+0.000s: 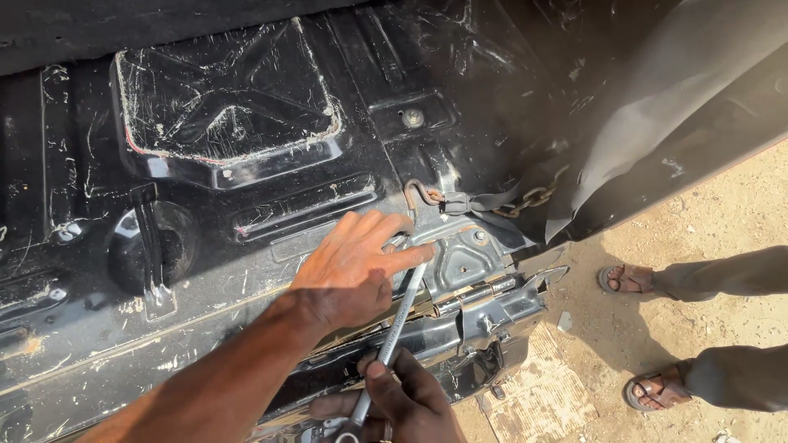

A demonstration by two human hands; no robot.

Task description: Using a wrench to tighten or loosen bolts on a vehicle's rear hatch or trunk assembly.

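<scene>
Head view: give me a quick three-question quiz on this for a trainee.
1. True or false: the left hand rests flat on the black metal panel with its fingers at the head end of the wrench.
2. Which hand grips the lower end of the wrench? A) the right hand B) the left hand C) neither hand
3. Fill in: a rusty hook on the panel joins a ____ that runs off to the right.

Key: 1 true. 2 A. 3 chain.
</scene>
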